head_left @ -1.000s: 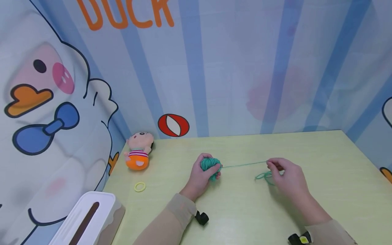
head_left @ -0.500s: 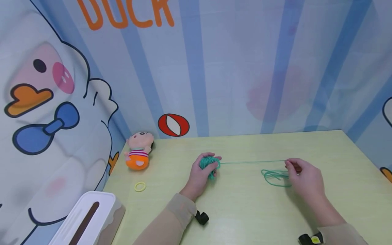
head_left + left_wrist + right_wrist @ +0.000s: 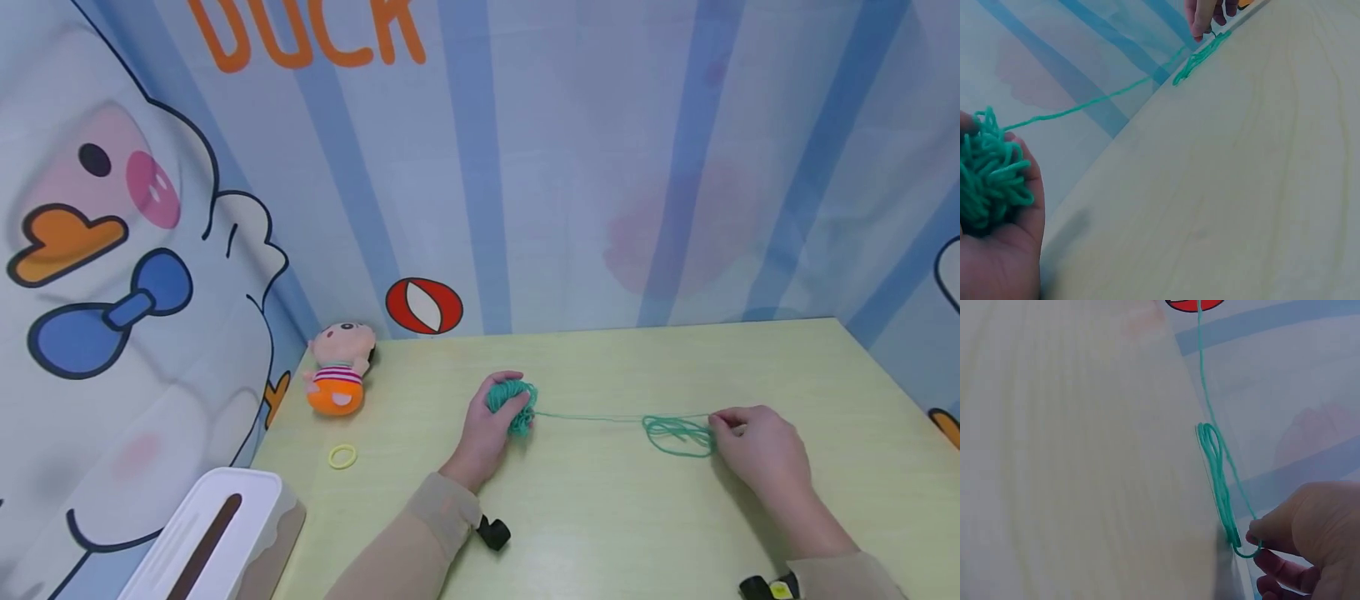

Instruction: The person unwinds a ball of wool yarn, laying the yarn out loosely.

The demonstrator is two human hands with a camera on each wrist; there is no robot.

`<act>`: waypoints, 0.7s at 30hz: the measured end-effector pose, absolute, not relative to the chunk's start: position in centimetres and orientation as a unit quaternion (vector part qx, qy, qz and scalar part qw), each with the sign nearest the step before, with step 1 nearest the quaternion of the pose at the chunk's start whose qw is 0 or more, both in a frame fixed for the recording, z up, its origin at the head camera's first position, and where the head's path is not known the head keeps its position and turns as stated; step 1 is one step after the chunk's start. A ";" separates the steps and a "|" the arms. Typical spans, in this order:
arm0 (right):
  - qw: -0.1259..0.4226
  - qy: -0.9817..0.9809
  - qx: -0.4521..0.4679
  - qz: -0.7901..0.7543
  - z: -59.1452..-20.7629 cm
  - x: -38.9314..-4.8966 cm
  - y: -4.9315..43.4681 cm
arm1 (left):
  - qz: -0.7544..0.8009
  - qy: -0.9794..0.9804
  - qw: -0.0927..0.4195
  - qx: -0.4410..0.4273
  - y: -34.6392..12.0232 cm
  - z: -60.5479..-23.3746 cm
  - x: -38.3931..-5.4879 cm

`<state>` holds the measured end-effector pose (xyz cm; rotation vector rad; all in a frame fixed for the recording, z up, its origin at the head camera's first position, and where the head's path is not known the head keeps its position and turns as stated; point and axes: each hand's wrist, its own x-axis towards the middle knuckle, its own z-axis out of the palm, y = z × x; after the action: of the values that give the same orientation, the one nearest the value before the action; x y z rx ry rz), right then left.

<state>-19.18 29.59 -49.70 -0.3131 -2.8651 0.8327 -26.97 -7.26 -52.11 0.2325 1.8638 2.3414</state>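
A ball of green yarn (image 3: 507,395) sits in my left hand (image 3: 484,433), the thumb over its front and the fingers behind. In the left wrist view the same yarn ball (image 3: 991,178) shows loose loops on its end. One strand (image 3: 592,417) runs from it across to my right hand (image 3: 765,446), whose thumb and forefinger pinch the yarn. Beside those fingertips, several loose loops of yarn (image 3: 675,435) lie on the table. In the right wrist view the pinched strand (image 3: 1235,469) bends round at the fingertips (image 3: 1259,528) and joins the looped yarn (image 3: 1216,481).
A pink plush toy (image 3: 339,375) in orange shorts is at the table's back left. Nearer lies a yellow ring (image 3: 342,457). A white-lidded box (image 3: 217,525) with a slot stands at the front left. A printed cloth (image 3: 570,167) hangs behind the table (image 3: 600,517).
My right hand has moved right and lowered slightly, drawing out more strand, which now sags a little. Loops on the table show more fully. The left hand stays nearly in place with the yarn ball.
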 end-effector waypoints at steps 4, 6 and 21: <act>0.077 -0.956 -0.070 0.274 -49.5 -19.2 27.8 | 0.771 0.622 0.089 0.104 -7.3 -52.2 -26.8; 0.117 -0.948 -0.040 0.292 -49.4 -19.2 26.3 | 0.773 0.616 0.098 0.113 -7.3 -52.2 -26.8; 0.076 -0.904 0.159 0.389 -49.9 -21.2 13.8 | 0.788 0.581 0.134 0.153 -7.6 -52.0 -26.6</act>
<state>-21.20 13.84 -49.95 0.4781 -2.7118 1.1657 -26.59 -7.57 -52.00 0.4447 1.6837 2.2840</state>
